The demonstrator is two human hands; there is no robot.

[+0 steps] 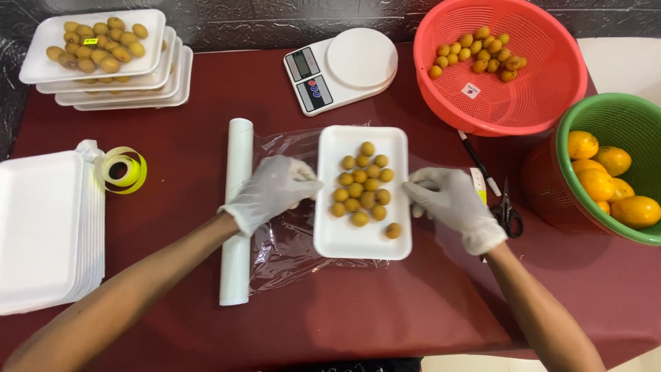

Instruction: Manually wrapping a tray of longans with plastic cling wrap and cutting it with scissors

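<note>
Looks like a small fruit-packing stall or shop back room, not a home kitchen. Told by the digital kitchen scale (341, 69) at the far middle, stacks of white foam trays (45, 231) at the left, more trays already filled with small yellow-brown fruit (96, 45) at far left, a roll of cling film (236, 213), a roll of yellow labels (125, 169), and plastic baskets (496, 65) of fruit at the right, all on a dark red tablecloth (385, 303).
</note>
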